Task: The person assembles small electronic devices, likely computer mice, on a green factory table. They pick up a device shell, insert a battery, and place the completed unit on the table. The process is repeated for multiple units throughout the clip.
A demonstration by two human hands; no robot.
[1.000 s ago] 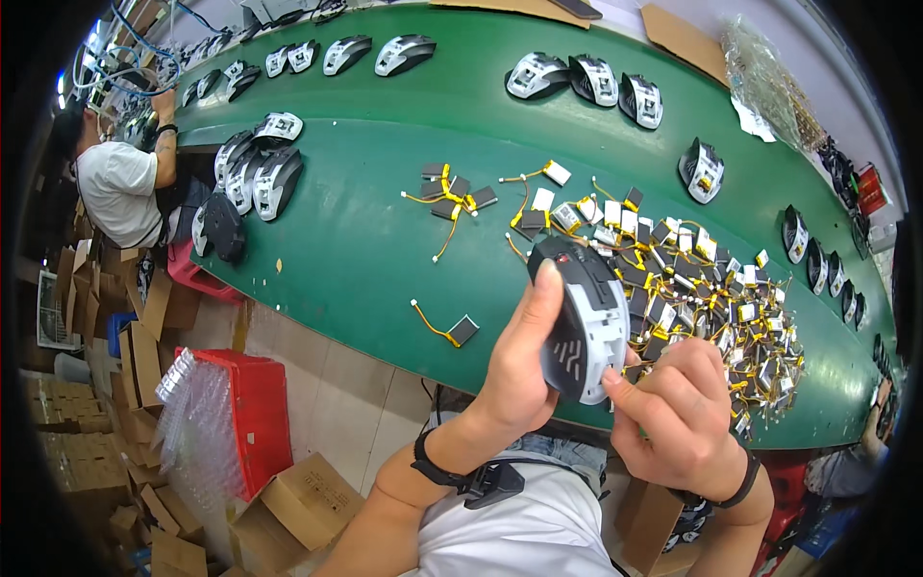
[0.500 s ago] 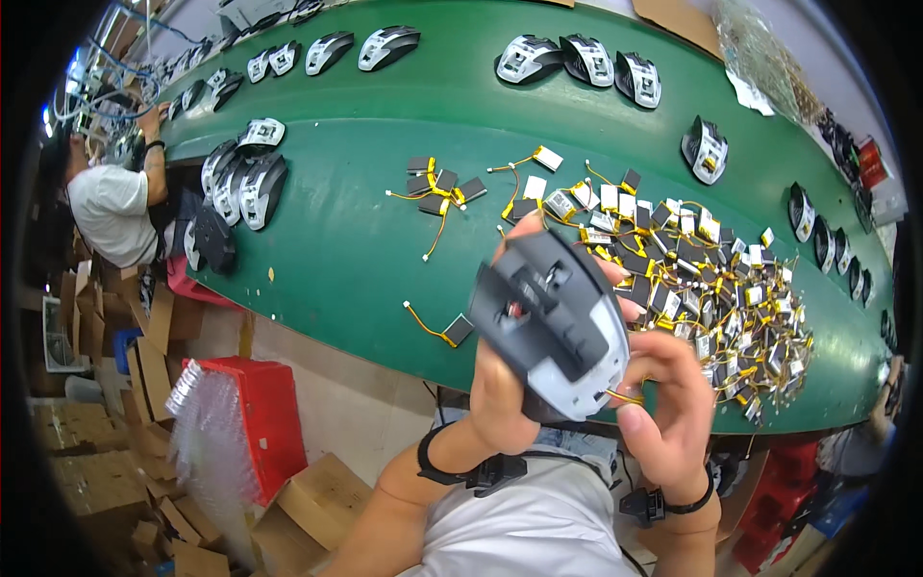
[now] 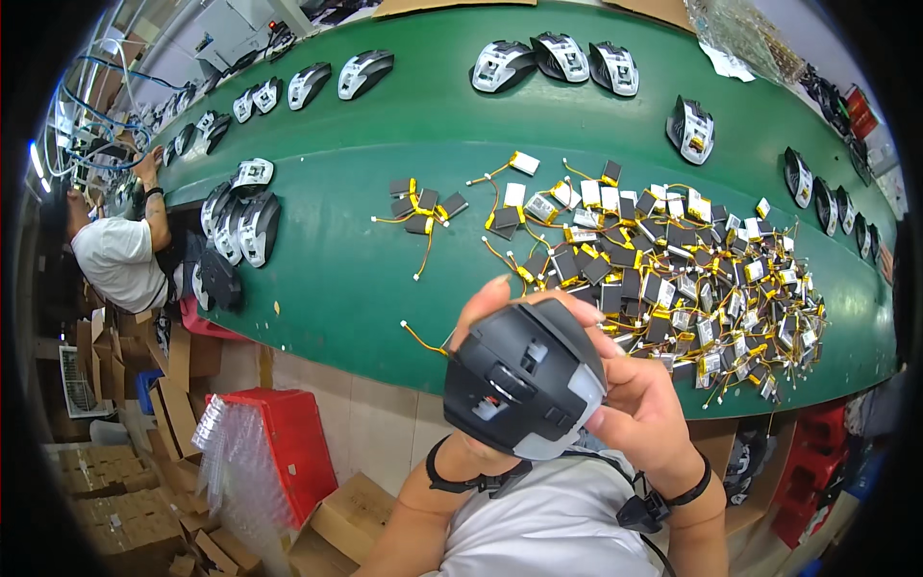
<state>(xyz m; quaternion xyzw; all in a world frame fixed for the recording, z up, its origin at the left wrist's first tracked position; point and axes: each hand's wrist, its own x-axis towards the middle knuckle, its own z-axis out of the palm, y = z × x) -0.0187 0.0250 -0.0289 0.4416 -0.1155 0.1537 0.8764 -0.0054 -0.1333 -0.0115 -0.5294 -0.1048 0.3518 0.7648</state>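
Observation:
A black and silver computer mouse [image 3: 524, 385] is tilted up in front of me, over the near edge of the bench. My left hand [image 3: 473, 317] grips it from behind and below, its fingertips showing along the top and right side. My right hand [image 3: 649, 418] is closed at the silver end of the mouse, thumb pressed against its edge. Whatever those fingers pinch is hidden. Just beyond the mouse lies a large heap of small flat batteries [image 3: 687, 288] with yellow and dark wires. A smaller battery cluster [image 3: 423, 204] sits to the left.
More mice [image 3: 562, 58] stand along the far side of the green bench [image 3: 336, 279]; several are stacked at left [image 3: 255, 229]. A person [image 3: 120, 260] works at far left. On the floor are a red crate [image 3: 288, 447], bubble wrap [image 3: 240, 462] and cardboard boxes [image 3: 125, 481].
The mouse has come lower and to the left, and has turned in my left hand. My right fingers have stayed at its silver end; the wire seen there before no longer shows.

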